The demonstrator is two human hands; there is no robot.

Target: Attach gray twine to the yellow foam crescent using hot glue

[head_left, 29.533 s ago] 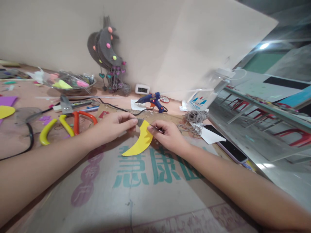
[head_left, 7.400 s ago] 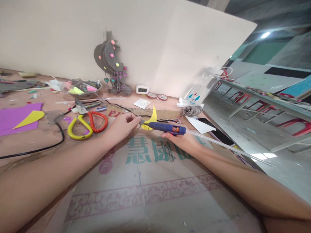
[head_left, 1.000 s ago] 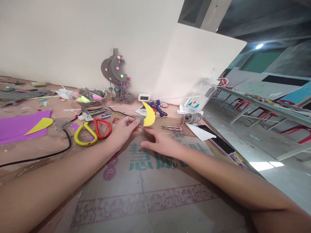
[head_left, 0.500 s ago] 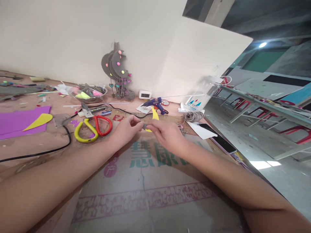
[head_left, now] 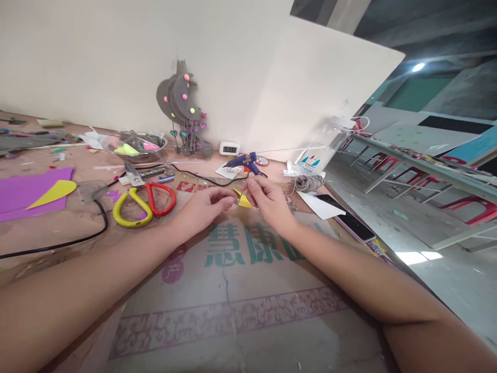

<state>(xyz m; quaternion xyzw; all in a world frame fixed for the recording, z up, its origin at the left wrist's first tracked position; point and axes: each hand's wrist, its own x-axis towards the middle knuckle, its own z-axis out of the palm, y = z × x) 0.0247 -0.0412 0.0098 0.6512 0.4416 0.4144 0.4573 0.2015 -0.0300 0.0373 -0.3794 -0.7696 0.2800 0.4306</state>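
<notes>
A thin grey strand [head_left: 242,193] runs between my two hands above the cardboard. Its lower end is at the pinched fingertips of my left hand [head_left: 207,208], while the closed thumb and fingers of my right hand [head_left: 269,201] grip its upper end. Right behind the strand, between the hands, is a yellow cut-out piece [head_left: 244,201], partly hidden by my fingers. Which fingers support the yellow piece, I cannot tell. Red-and-yellow-handled scissors [head_left: 161,199] lie to the left of my left hand. Beyond my right hand rests a blue glue gun [head_left: 246,162].
Purple sheets [head_left: 23,194] with a yellow cut-out [head_left: 56,192] lie at left, near a black cable [head_left: 104,223]. A bowl [head_left: 140,150], grey moon ornaments [head_left: 180,98] and a small clock [head_left: 229,148] stand behind. Grey yarn [head_left: 306,182] and a phone [head_left: 351,220] lie at right.
My right hand has risen slightly, drawing the grey strand out between the hands. The yellow piece, upright in the right fingers before, now shows lower and flatter. The view has shifted slightly.
</notes>
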